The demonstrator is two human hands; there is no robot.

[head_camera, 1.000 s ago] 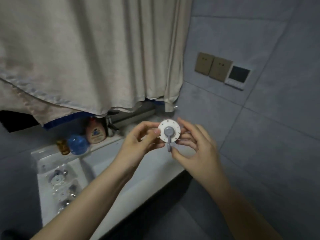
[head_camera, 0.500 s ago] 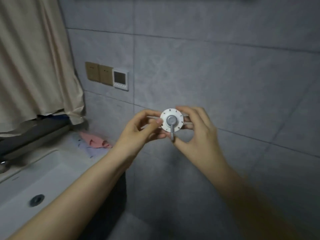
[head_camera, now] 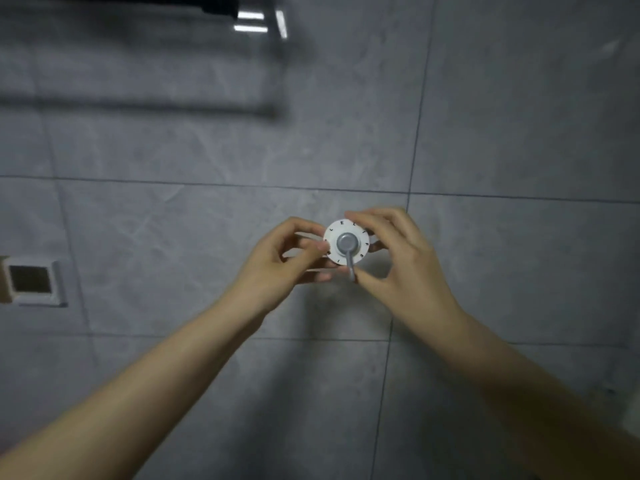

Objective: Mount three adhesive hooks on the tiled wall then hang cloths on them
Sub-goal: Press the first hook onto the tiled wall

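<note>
A grey tiled wall [head_camera: 502,116] fills the view, its large marbled tiles split by thin grout lines that cross just above the hands. Along the upper left runs one blurred dark rail [head_camera: 138,109], with a shiny metal fitting [head_camera: 258,20] at the top edge. At the far left edge sits one white-framed wall panel [head_camera: 33,282] with a dark square face.

Two bare forearms reach up from the bottom corners and meet near the middle. The left hand [head_camera: 277,261] pinches the left edge of one adhesive hook [head_camera: 346,242], thumb and forefinger curled onto the disc. The right hand [head_camera: 398,258] grips its right side, fingers [head_camera: 377,220] arched over the top rim and thumb just below the hanging prong.

The hook is a single round white disc with black letters around its rim, a grey metal knob at its centre and one grey prong pointing down. It is held in front of the wall; whether it touches the tile cannot be told.
</note>
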